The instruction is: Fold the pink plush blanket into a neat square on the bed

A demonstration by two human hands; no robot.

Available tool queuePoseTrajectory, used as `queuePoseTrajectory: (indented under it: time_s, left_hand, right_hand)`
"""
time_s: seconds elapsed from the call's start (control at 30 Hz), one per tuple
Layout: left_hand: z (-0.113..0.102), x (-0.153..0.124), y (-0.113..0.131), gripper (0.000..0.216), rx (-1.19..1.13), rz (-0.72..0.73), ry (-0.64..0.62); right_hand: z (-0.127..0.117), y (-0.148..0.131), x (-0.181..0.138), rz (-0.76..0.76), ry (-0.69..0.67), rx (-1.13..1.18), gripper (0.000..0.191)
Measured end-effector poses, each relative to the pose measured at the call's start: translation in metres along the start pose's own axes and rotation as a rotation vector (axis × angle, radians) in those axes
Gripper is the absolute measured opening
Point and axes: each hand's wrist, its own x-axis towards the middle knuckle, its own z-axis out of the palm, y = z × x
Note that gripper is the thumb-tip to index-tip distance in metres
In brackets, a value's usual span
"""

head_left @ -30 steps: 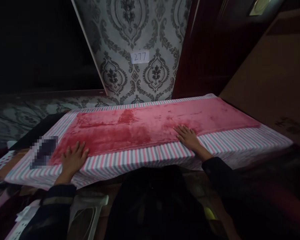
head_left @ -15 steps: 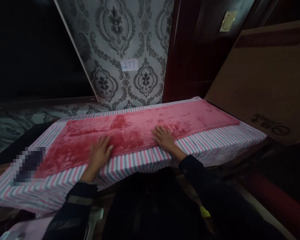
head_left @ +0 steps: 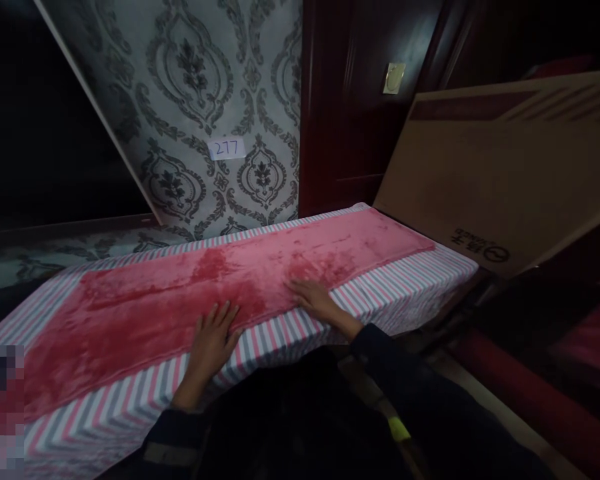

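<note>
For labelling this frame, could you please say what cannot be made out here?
Head view: left end of the red cloth, masked by a pixelated patch.
Head view: print on the cardboard box, too small to read.
Head view: palms of the left hand and right hand, turned face down.
Head view: space under the striped cover, lost in darkness.

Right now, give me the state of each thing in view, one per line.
Striped cover, laid smooth, hanging over the near edge.
Blanket, spread flat on the cover.
Left hand, open, flat on the blanket's edge.
Right hand, open, flat on the blanket's edge.
Box, leaning tilted at the far end.
</note>
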Motion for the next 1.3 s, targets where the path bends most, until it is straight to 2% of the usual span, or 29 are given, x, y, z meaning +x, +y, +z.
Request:
queuePoseTrajectory:
  time_s: [0.13, 0.27, 0.33, 0.43, 0.63, 0.77, 0.83, 0.9, 1.03, 1.13, 1.3]
  left_hand:
    - [0.003, 0.001, 0.0, 0.054, -0.004, 0.004, 0.021]
    - [0.007, 0.002, -0.004, 0.055, 0.002, 0.014, 0.022]
    - [0.009, 0.002, -0.006, 0.055, 0.006, 0.018, 0.03]
    - [0.009, 0.002, -0.006, 0.054, -0.002, 0.016, 0.042]
    - [-0.001, -0.002, 0.005, 0.054, -0.027, -0.007, 0.01]
    - [-0.003, -0.004, 0.01, 0.053, -0.041, -0.044, -0.015]
    - [-0.004, -0.006, 0.011, 0.052, -0.057, -0.049, -0.009]
    - [-0.004, -0.008, 0.012, 0.051, -0.073, -0.045, 0.0]
    - [-0.006, -0.013, 0.012, 0.046, -0.11, -0.04, 0.0]
    - [-0.007, -0.016, 0.013, 0.044, -0.123, -0.041, 0.005]
    - [-0.007, -0.019, 0.018, 0.044, -0.114, -0.056, -0.012]
  right_hand:
    - [-0.027, 0.062, 0.007, 0.285, 0.158, -0.147, 0.056]
    - [-0.035, 0.115, -0.009, 0.539, 0.104, -0.309, 0.059]
    - [-0.031, 0.127, -0.02, 0.579, 0.057, -0.341, 0.059]
    - [-0.025, 0.131, -0.028, 0.579, 0.04, -0.356, 0.059]
    - [-0.028, 0.122, -0.031, 0.604, 0.059, -0.351, 0.054]
    - [-0.029, 0.093, -0.017, 0.63, 0.056, -0.272, 0.053]
    - [-0.024, 0.065, -0.004, 0.53, 0.059, -0.242, 0.054]
    - [-0.014, 0.031, 0.008, 0.364, 0.046, -0.21, 0.056]
    - [0.011, -0.022, 0.021, 0.07, -0.062, -0.135, 0.054]
    - [0.02, -0.035, 0.019, 0.024, -0.083, -0.134, 0.051]
    - [0.018, -0.032, 0.006, 0.038, -0.074, -0.119, 0.051]
